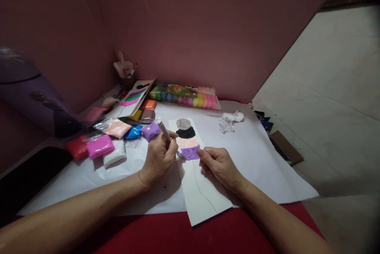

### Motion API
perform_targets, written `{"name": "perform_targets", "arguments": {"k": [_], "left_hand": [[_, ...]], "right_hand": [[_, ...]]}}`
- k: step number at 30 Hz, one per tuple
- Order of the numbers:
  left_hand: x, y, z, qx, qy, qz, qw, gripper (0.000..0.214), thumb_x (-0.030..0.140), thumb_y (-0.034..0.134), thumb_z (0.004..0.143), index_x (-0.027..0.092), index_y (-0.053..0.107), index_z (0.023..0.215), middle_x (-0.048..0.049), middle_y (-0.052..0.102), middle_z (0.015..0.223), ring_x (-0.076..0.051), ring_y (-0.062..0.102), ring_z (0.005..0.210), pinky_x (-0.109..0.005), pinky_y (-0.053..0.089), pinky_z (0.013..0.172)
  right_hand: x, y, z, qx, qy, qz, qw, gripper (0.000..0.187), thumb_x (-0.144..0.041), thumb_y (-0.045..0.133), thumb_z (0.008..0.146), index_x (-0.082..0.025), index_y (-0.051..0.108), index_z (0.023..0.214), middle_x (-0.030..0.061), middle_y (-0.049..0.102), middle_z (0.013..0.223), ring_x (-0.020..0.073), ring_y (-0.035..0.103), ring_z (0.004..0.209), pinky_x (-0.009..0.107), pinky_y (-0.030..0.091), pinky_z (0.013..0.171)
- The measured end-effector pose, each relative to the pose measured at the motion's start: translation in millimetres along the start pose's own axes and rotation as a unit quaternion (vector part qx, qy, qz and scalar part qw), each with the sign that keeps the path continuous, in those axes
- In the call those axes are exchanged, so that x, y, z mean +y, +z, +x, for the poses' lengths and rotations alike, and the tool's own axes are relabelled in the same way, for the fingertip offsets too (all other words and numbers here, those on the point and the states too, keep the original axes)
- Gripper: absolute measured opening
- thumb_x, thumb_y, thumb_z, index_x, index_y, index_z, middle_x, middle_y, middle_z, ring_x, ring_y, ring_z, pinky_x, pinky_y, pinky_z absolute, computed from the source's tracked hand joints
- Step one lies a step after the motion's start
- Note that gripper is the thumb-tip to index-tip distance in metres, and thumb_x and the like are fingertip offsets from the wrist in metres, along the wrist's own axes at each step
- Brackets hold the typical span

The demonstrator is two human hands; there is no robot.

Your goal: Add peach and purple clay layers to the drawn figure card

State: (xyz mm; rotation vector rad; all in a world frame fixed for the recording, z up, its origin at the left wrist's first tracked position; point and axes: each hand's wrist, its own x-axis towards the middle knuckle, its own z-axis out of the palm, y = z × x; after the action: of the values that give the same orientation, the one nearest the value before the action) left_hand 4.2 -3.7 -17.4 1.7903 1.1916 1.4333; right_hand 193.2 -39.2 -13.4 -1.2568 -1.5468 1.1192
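In my left hand (160, 155) is a small fork (164, 130) with a patterned, silvery handle, gripped like a pen. Its tines rest at the left edge of the purple clay band (190, 152). This band lies on a narrow white card (197, 194), below peach (188, 142), black (185, 132) and grey (183, 123) clay bands, all with ridged surfaces. A thin curved line runs down the card's lower part. My right hand (218, 163) is closed at the card's right edge, thumb beside the purple clay; its other fingertips are partly hidden.
Several clay packets (101, 146) lie at left, beside another clay-decorated card (133, 97). A long pack of coloured clay (184, 95) sits by the wall. Crumpled clear plastic (227, 126) lies at right. A large purple bottle-like object (32, 95) stands at far left.
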Motion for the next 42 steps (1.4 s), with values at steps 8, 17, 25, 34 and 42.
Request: {"name": "perform_targets", "arguments": {"k": [8,17,25,34,42], "left_hand": [[-1.8,0.4,-0.4,-0.010,-0.007,0.001,1.000,0.009,0.021,0.051,0.084,0.018,0.057,0.091,0.0067,0.049,0.051,-0.010,0.048,0.044,-0.024,0.039,0.048],[0.4,-0.8,1.8,0.000,0.002,0.032,0.999,0.009,0.019,0.049,0.084,0.018,0.056,0.089,0.0073,0.047,0.051,-0.011,0.046,0.044,-0.024,0.038,0.049],[-0.7,-2.7,3.1,0.011,0.008,0.054,0.998,0.009,0.018,0.049,0.084,0.018,0.056,0.089,0.0078,0.045,0.050,-0.010,0.044,0.043,-0.024,0.036,0.048],[-3.6,-1.4,-0.6,0.016,0.018,0.022,0.999,0.011,0.020,0.049,0.084,0.018,0.057,0.092,0.0081,0.046,0.050,-0.010,0.045,0.043,-0.024,0.037,0.049],[-2.9,0.0,-1.7,-0.004,0.018,0.024,1.000,0.011,0.022,0.048,0.087,0.018,0.056,0.093,0.0069,0.048,0.051,-0.011,0.048,0.044,-0.024,0.038,0.049]], "right_hand": [[-2.0,0.9,-0.6,0.003,0.006,0.008,1.000,0.051,-0.058,0.058,0.087,-0.018,0.055,0.055,-0.0024,0.051,0.044,0.0094,0.048,0.040,0.023,0.039,0.043],[0.7,0.3,-0.3,0.000,-0.002,0.012,1.000,0.050,-0.056,0.057,0.089,-0.019,0.054,0.055,-0.0022,0.051,0.044,0.0096,0.049,0.041,0.024,0.040,0.044],[0.0,-0.2,-0.6,0.000,0.002,0.003,1.000,0.051,-0.057,0.057,0.088,-0.018,0.055,0.055,-0.0015,0.052,0.044,0.0104,0.050,0.042,0.025,0.041,0.045],[-0.5,0.1,-0.4,0.002,0.001,0.006,1.000,0.052,-0.058,0.057,0.088,-0.018,0.054,0.055,-0.0020,0.050,0.043,0.0096,0.048,0.040,0.024,0.039,0.043],[1.1,0.0,0.3,-0.001,-0.001,0.010,1.000,0.051,-0.057,0.057,0.088,-0.018,0.054,0.056,-0.0023,0.050,0.043,0.0096,0.049,0.040,0.023,0.040,0.043]]}}
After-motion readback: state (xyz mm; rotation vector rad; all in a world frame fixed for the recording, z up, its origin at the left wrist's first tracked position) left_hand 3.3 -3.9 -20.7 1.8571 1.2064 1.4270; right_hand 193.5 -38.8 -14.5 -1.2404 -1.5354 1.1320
